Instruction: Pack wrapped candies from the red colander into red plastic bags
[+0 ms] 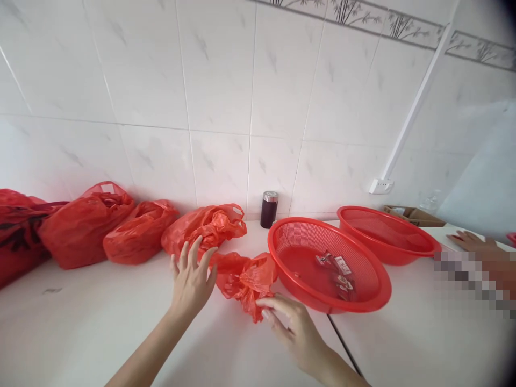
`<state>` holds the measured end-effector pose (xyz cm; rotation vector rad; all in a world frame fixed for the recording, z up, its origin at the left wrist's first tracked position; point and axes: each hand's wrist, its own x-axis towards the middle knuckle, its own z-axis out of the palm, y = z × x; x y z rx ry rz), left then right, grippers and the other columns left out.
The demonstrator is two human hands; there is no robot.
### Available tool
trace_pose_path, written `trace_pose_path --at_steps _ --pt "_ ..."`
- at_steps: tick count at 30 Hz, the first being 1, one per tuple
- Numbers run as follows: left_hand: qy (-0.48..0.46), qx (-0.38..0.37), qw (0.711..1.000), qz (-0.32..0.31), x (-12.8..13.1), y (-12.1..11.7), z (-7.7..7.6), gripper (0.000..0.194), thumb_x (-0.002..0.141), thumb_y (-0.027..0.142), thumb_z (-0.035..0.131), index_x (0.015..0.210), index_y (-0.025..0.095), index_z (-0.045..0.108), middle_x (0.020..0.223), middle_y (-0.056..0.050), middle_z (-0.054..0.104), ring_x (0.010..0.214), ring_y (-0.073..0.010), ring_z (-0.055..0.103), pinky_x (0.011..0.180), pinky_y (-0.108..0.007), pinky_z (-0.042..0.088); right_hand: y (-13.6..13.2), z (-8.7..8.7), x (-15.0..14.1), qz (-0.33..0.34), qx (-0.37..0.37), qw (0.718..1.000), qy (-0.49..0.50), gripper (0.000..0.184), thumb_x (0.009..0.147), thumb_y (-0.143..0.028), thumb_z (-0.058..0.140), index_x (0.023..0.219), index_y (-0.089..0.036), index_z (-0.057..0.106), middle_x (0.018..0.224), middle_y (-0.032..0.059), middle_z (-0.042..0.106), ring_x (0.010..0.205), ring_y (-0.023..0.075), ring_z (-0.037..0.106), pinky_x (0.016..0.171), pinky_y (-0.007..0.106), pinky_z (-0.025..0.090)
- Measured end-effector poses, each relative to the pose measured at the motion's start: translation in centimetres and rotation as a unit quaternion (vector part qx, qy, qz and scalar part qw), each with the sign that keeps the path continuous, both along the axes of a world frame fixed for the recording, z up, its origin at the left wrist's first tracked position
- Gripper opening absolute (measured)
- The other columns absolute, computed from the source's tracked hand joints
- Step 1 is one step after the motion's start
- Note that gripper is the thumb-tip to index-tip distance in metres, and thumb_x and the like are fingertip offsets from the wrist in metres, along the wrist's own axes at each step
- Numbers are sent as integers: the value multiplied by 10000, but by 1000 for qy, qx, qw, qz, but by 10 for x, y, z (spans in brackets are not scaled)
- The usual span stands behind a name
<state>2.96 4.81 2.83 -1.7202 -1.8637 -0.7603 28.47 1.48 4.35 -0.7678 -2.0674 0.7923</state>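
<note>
In the head view a crumpled red plastic bag (245,277) lies on the white table between my two hands. My left hand (191,279) is raised with its fingers spread, just left of the crumpled bag and in front of a filled red bag (201,228). At the crumpled bag's lower right edge is my right hand (292,328), fingers apart and fingertips at the plastic; I cannot tell whether they touch it. Right behind that hand stands a red mesh basket (282,274) with several small printed packets (342,271) in it.
More filled red bags (91,226) line the wall to the left. A dark tumbler (269,209) stands by the wall. A second red basket (387,255) and a cardboard box (419,216) are to the right, near another person's hand (473,242).
</note>
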Motion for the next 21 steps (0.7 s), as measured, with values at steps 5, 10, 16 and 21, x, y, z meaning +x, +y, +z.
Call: trace_pose_path --at_steps 5,10,16,21 --pt "-41 -150 976 -153 29 -39 -13 436 879 395 522 1299 282 541 1443 -76 471 1318 -282 413 1041 -441 389 -11 1 14 -6 -61 997 54 133 904 -242 538 890 -196 662 840 17 670 784 141 626 761 247 505" --pt "-66 -205 976 -36 1 -12 -39 404 883 314 514 1268 233 606 1399 -144 514 1271 -353 457 1015 -523 380 -25 5 30 -85 -55 986 131 132 913 -264 512 903 -207 630 811 15 627 732 135 602 678 222 501" --pt "-112 -176 976 56 -4 0 -12 537 912 348 450 1430 208 431 1507 -204 346 1310 -472 359 959 -685 328 -32 19 60 -112 -77 976 169 129 895 -266 513 886 -207 627 855 32 638 778 149 608 683 228 507" --pt "-206 -93 972 -65 37 -50 34 472 917 445 446 1369 311 463 1452 -105 440 1287 -348 442 1029 -593 347 -32 12 65 -127 -105 976 143 216 874 -201 460 991 -201 642 907 44 677 809 161 643 723 260 533"
